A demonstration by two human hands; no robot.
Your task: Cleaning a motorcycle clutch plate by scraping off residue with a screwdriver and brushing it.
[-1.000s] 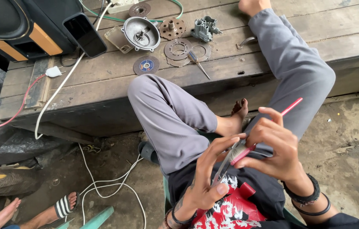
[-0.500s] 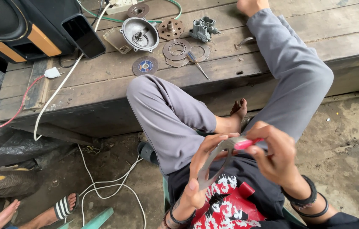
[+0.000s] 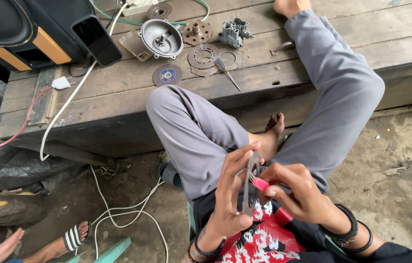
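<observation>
My left hand [image 3: 230, 192] holds a thin flat grey metal plate [image 3: 248, 187] upright on edge, fingers spread along it. My right hand [image 3: 293, 191] grips a pink-handled tool [image 3: 259, 183] whose tip touches the plate. Both hands are close together over my lap, above a red and white patterned shirt [image 3: 264, 243]. My legs in grey trousers [image 3: 201, 136] spread toward a wooden platform [image 3: 118, 92].
On the platform lie a round metal housing [image 3: 161, 38], several metal discs [image 3: 203, 56], a grinding disc [image 3: 167, 75], a screwdriver [image 3: 226, 72], a small grey casting [image 3: 234, 31] and a black speaker [image 3: 30, 29]. White cables [image 3: 118, 209] trail on the dirt. Another person's sandalled foot [image 3: 72, 237] is at lower left.
The plate has turned from slanted flat to upright on edge. My right hand has lowered the pink tool from pointing up and away to resting against the plate.
</observation>
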